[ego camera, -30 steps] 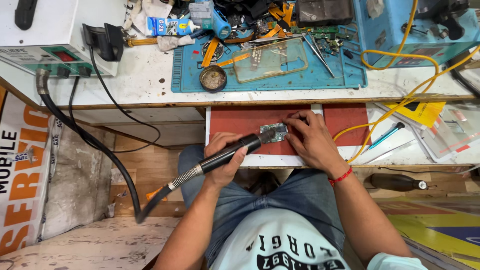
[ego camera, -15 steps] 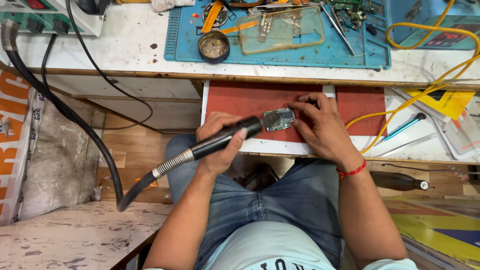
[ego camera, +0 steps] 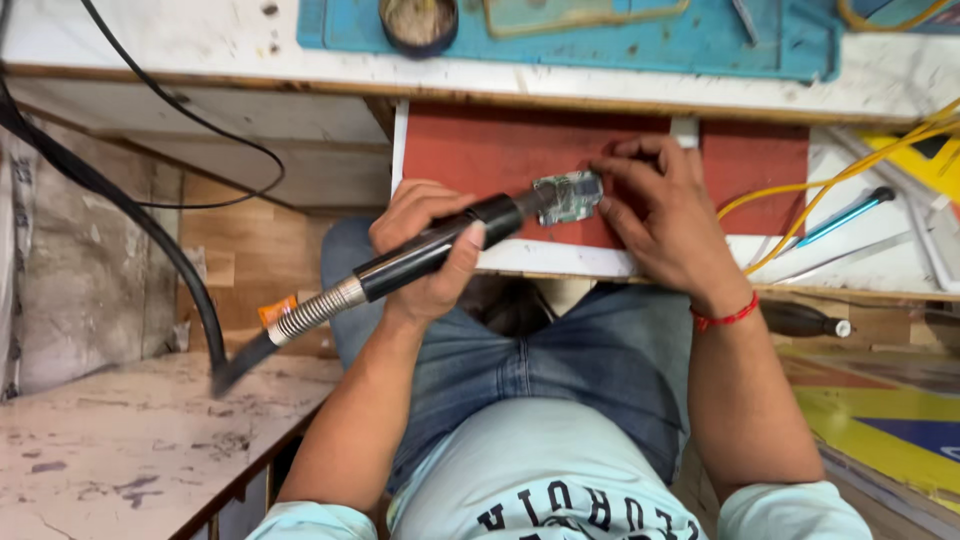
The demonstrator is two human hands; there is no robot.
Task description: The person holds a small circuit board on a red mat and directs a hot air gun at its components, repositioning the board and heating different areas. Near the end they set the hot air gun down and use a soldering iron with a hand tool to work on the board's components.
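Left hand [ego camera: 425, 250]: wrapped tight round the black handle of the hot-air wand [ego camera: 430, 255], nozzle end laid right against the board [ego camera: 568, 195].

Right hand [ego camera: 665, 215]: fingers pressed down beside and on the board's right edge, pinning it; I cannot tell whether anything small is pinched between the fingertips.

Board: small, silvery-green, lying flat on the red pad [ego camera: 480, 155] at the front of the pull-out shelf, between my two hands.

Wand: metal spring collar and an orange tag behind the grip; thick black hose [ego camera: 150, 215] runs off to my left and up out of view.

Bench [ego camera: 180, 45] above: blue mat [ego camera: 640, 45] with a round tin [ego camera: 418, 18] on it.

Right of the pad: yellow cable [ego camera: 850, 170], blue pen-like tool [ego camera: 835, 215].

Progress, as I judge it: the board is placed and held and the nozzle is on it, so heating looks to be in hand. No part is seen lifted off or set aside; the removal or reseating itself appears not yet done.
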